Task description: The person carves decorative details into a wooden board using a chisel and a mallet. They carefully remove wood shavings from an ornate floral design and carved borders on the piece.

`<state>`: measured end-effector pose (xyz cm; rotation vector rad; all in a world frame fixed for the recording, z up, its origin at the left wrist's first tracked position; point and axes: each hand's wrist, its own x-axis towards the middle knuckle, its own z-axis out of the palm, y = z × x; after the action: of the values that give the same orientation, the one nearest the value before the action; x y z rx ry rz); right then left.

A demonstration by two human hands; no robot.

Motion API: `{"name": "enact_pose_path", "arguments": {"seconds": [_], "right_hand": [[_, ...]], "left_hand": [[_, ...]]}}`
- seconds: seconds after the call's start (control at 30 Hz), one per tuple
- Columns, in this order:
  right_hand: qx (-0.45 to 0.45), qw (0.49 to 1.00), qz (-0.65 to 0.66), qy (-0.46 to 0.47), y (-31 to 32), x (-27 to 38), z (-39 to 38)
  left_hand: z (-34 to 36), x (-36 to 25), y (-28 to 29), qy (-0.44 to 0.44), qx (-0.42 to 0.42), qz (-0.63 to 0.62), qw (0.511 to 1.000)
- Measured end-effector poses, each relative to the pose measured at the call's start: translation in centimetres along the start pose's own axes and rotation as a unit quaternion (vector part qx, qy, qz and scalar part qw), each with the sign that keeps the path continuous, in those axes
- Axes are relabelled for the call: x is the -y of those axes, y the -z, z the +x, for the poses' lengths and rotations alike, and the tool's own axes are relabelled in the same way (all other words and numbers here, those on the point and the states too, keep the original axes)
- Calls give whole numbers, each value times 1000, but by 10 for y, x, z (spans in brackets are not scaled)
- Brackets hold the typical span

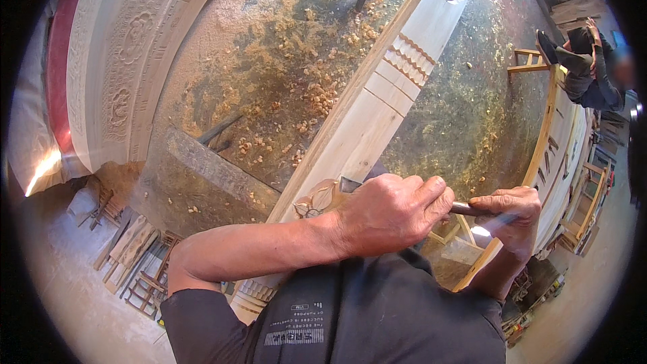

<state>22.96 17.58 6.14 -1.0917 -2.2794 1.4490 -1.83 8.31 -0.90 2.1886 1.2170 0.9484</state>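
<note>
A long pale wooden beam (377, 121) runs slantwise from the far right down to my body. Bands of wavy grooves and a carved flower mark its far part. Closer in, another flower carving (317, 202) is cut into its face. My left hand (397, 216) is closed around a carving chisel, its wrist over the beam. The flat metal blade (349, 185) pokes out past the knuckles, beside the near flower; exact contact of its edge is hard to make out. My right hand (509, 214) grips the rear end of the chisel's handle (470, 209).
At left stands a large carved panel (128, 61). Wood shavings (320, 98) litter the floor beyond the beam, and a wooden support (216, 165) lies under it. On the right a bench (556, 162) holds several tools; a person (593, 71) sits farther off.
</note>
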Motion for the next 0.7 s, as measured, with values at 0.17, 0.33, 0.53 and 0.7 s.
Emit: {"name": "enact_pose_path", "arguments": {"seconds": [0.17, 0.33, 0.53, 0.7], "right_hand": [[17, 1000, -3, 10, 4, -6, 5], [42, 999, -16, 11, 7, -8, 16], [41, 999, 19, 17, 5, -14, 22], [66, 997, 3, 45, 15, -4, 22]], "left_hand": [[0, 0, -2, 10, -5, -1, 1000], [-2, 0, -4, 23, -10, 24, 999], [-1, 0, -2, 35, -20, 29, 999], [-2, -1, -1, 4, -59, 57, 997]]}}
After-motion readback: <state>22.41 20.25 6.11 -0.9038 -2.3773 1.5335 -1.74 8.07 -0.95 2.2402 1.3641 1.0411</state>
